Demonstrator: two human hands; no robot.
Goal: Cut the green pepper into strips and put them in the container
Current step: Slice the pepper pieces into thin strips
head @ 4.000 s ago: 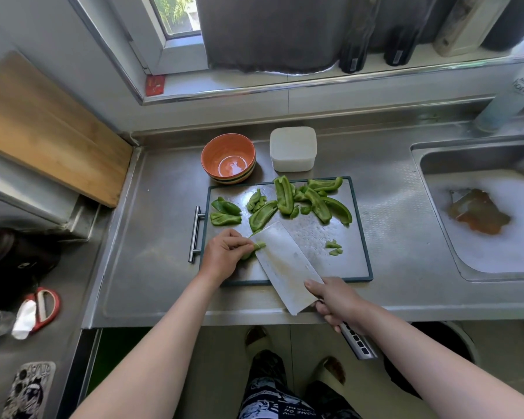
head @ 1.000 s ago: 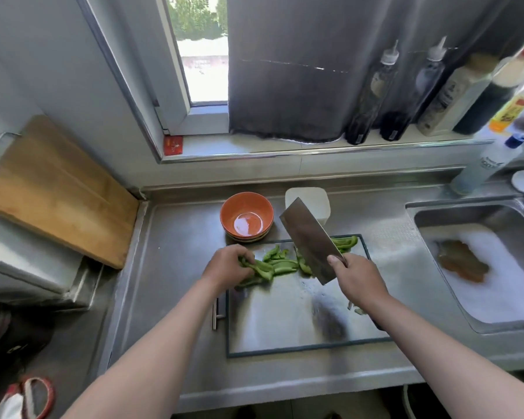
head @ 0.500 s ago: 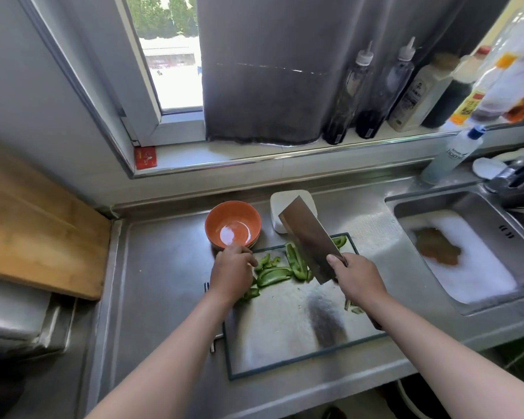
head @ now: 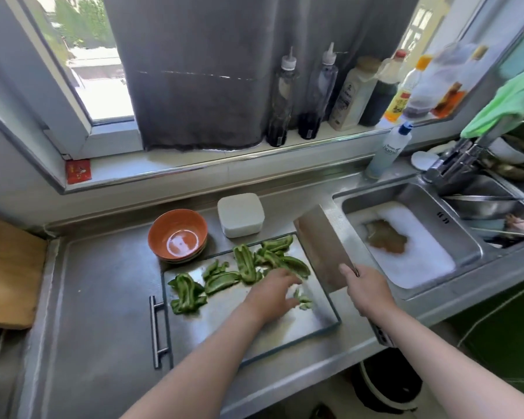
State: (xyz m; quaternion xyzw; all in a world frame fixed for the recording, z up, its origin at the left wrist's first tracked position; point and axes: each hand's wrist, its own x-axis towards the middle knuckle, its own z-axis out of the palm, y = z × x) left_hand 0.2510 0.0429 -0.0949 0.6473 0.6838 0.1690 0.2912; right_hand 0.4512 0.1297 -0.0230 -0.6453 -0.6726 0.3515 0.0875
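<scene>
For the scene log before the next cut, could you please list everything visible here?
steel cutting board: one, grey with dark rim, on the counter.
green pepper pieces: several, green, on the cutting board.
orange bowls: a stack, orange, behind the board's left corner.
white square lidded container: one, white, right of the bowls.
steel cleaver: one, grey, raised by the board's right edge.
wooden board: one, brown, far left.
sauce bottles: several, mixed colours, on the windowsill.
steel sink: one, grey, right, holding foamy water.
white squeeze bottle with blue cap: one, white, behind the sink.
green cloth: one, green, upper right by the tap.
left hand: one, open, over small pepper bits.
right hand: one, gripping the cleaver's handle.
</scene>
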